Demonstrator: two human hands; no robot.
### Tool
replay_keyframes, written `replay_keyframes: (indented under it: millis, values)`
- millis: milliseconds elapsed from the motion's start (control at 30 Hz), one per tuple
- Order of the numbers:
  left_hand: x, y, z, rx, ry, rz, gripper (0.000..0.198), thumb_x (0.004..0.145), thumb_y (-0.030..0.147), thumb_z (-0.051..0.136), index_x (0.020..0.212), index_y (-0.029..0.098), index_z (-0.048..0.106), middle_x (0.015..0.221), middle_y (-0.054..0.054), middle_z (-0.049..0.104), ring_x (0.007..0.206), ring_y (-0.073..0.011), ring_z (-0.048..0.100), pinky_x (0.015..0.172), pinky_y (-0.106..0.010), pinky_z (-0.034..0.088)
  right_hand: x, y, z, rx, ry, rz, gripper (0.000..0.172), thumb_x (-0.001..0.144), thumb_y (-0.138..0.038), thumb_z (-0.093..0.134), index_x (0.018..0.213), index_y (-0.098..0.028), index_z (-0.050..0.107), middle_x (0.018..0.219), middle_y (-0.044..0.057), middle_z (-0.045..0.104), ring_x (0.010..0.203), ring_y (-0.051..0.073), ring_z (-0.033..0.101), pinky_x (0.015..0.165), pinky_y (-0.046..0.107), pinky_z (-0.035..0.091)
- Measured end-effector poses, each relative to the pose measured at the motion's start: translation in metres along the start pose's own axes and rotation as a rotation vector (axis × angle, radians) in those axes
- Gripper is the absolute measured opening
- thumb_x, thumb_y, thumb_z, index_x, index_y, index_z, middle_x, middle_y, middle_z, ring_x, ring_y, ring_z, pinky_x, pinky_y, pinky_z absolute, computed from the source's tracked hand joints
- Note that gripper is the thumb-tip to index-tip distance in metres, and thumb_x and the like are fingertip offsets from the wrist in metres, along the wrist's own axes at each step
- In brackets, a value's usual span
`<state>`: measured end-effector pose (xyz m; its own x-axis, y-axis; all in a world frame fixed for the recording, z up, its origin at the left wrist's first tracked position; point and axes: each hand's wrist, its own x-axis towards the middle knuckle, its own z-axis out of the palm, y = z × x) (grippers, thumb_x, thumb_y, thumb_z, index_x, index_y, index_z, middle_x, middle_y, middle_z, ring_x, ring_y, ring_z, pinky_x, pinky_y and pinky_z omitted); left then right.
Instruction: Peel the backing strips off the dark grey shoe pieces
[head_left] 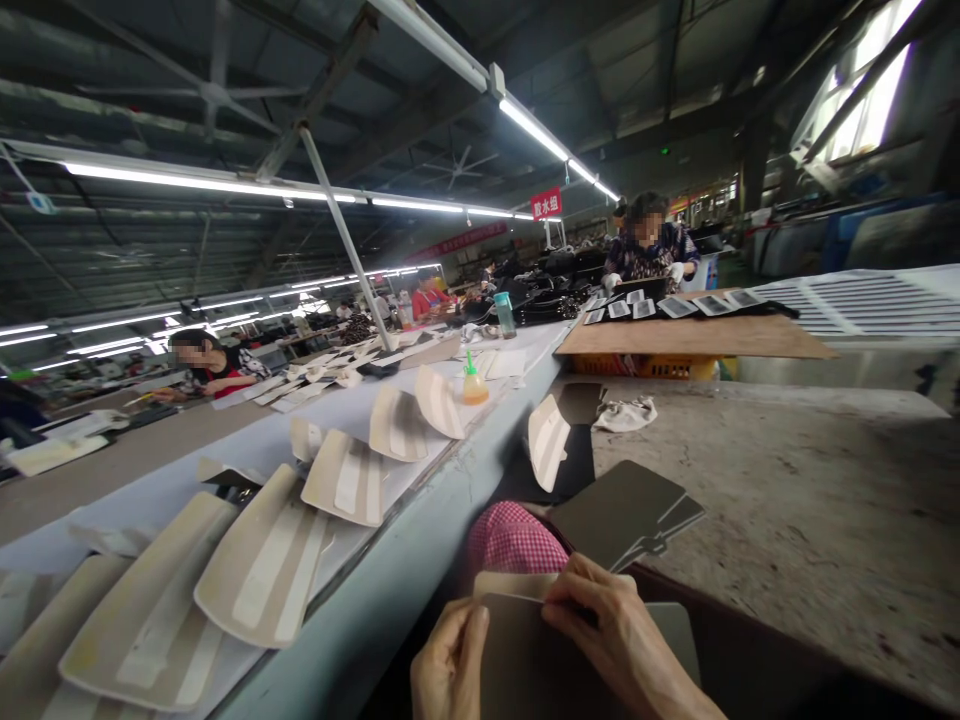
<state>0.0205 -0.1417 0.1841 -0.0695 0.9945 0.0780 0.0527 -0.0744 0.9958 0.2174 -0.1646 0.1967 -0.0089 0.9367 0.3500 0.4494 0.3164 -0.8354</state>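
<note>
At the bottom centre, my left hand pinches the left edge of a dark grey panel. Across its top edge, the thumb and fingers of my right hand are closed on the same panel. A cream-coloured piece shows just behind the panel's upper edge. Another grey-green sheet sticks out to the right, beneath my right wrist. The panel's lower part runs out of the picture. A pink checked cloth lies beyond my hands.
Curved cream panels line the left table, with a glue bottle and a blue-green cup farther back. Dark panels overlap the right worktop's edge, near a white cloth. A gloved person works behind.
</note>
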Motion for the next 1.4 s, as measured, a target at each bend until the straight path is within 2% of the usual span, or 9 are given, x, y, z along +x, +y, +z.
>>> replay_keyframes:
  millis: [200,367,500,700,967,1100,1200,1267,1400]
  values:
    - [-0.001,-0.009,0.004,0.02,0.103,0.038,0.048,0.068,0.071,0.078,0.078,0.024,0.082,0.088,-0.004,0.079,0.085,-0.0212,0.069,0.079,-0.021,0.052,0.001,0.008,0.004,0.013,0.031,0.058,0.009,0.09,-0.018,0.065,0.082,-0.021,0.069,0.085,0.001,0.066,0.078,0.018,0.063,0.072,0.029,0.044]
    - [-0.004,-0.015,0.006,0.029,0.137,0.056,0.044,0.072,0.069,0.076,0.077,0.025,0.081,0.087,-0.003,0.079,0.084,-0.0194,0.068,0.079,-0.019,0.051,0.0,0.015,0.001,0.039,0.021,0.081,0.014,0.089,-0.022,0.065,0.076,-0.022,0.069,0.083,0.002,0.062,0.078,0.019,0.061,0.072,0.03,0.042]
    - [-0.006,-0.021,0.006,0.026,0.143,0.102,0.039,0.079,0.063,0.074,0.081,0.025,0.08,0.09,-0.003,0.079,0.085,-0.019,0.068,0.08,-0.019,0.052,0.003,0.014,0.001,0.077,0.055,0.089,0.013,0.087,-0.024,0.063,0.075,-0.022,0.068,0.09,0.004,0.058,0.085,0.021,0.058,0.076,0.032,0.042]
    - [-0.011,-0.026,0.011,0.032,0.166,0.204,0.032,0.084,0.057,0.072,0.082,0.026,0.079,0.086,0.0,0.077,0.082,-0.0151,0.068,0.078,-0.015,0.05,0.017,0.013,-0.006,0.147,-0.014,0.067,0.018,0.087,-0.03,0.064,0.071,-0.021,0.067,0.096,0.006,0.065,0.09,0.023,0.061,0.078,0.034,0.043]
    - [-0.016,-0.02,0.015,0.068,0.191,0.282,0.026,0.087,0.054,0.072,0.08,0.029,0.078,0.084,0.003,0.077,0.079,-0.0126,0.067,0.077,-0.015,0.047,0.028,0.031,-0.013,0.216,-0.147,0.102,0.017,0.082,-0.034,0.071,0.07,-0.022,0.072,0.093,0.006,0.075,0.096,0.026,0.063,0.085,0.037,0.043]
    - [-0.016,-0.018,0.015,0.058,0.212,0.271,0.025,0.084,0.054,0.074,0.079,0.03,0.079,0.083,0.003,0.077,0.079,-0.0122,0.067,0.077,-0.013,0.047,0.029,0.034,-0.012,0.263,-0.187,0.153,0.018,0.081,-0.036,0.071,0.073,-0.019,0.072,0.083,0.006,0.073,0.083,0.024,0.064,0.077,0.035,0.044]
    - [-0.016,-0.016,0.015,0.023,0.226,0.244,0.026,0.081,0.057,0.076,0.081,0.031,0.081,0.087,0.002,0.079,0.082,-0.0125,0.069,0.079,-0.012,0.049,0.026,0.029,-0.013,0.288,-0.189,0.179,0.021,0.082,-0.037,0.069,0.073,-0.018,0.07,0.078,0.005,0.072,0.077,0.023,0.063,0.071,0.032,0.043]
    - [-0.016,-0.012,0.016,-0.011,0.235,0.234,0.027,0.079,0.059,0.077,0.081,0.032,0.081,0.091,0.002,0.081,0.085,-0.0134,0.071,0.079,-0.013,0.051,0.024,0.023,-0.015,0.288,-0.157,0.182,0.023,0.083,-0.039,0.069,0.073,-0.018,0.069,0.079,0.005,0.073,0.079,0.023,0.064,0.073,0.033,0.043]
    - [-0.018,0.006,0.017,-0.074,0.245,0.216,0.027,0.075,0.059,0.08,0.077,0.032,0.081,0.09,0.002,0.08,0.082,-0.0143,0.073,0.077,-0.014,0.055,0.02,0.006,-0.021,0.267,-0.092,0.157,0.028,0.085,-0.044,0.068,0.071,-0.02,0.066,0.081,0.004,0.072,0.081,0.023,0.064,0.076,0.033,0.043]
